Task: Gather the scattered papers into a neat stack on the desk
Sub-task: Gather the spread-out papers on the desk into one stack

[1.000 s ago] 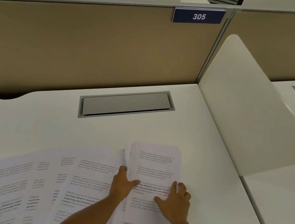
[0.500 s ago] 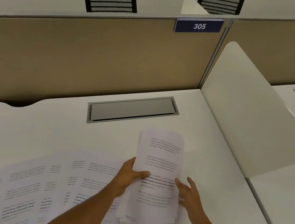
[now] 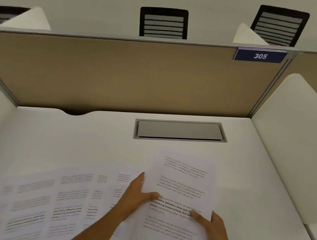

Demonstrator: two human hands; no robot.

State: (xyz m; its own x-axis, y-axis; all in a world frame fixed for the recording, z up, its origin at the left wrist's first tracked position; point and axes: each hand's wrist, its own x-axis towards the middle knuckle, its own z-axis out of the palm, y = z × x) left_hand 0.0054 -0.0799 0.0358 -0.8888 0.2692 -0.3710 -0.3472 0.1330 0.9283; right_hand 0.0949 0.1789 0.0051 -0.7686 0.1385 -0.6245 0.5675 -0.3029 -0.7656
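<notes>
Both hands hold the paper stack over the desk: left hand thumb on top, fingers hidden beneath; right hand pinching the right edge. Spread sheets lie left of the left-hand fingers.

Both hands — left hand, right hand — grip a paper stack above the white desk.

the spread sheets on the table run off the lower left edge, their print smeared and unreadable. the held stack hides the left hand fingers and part of the right hand.
</notes>
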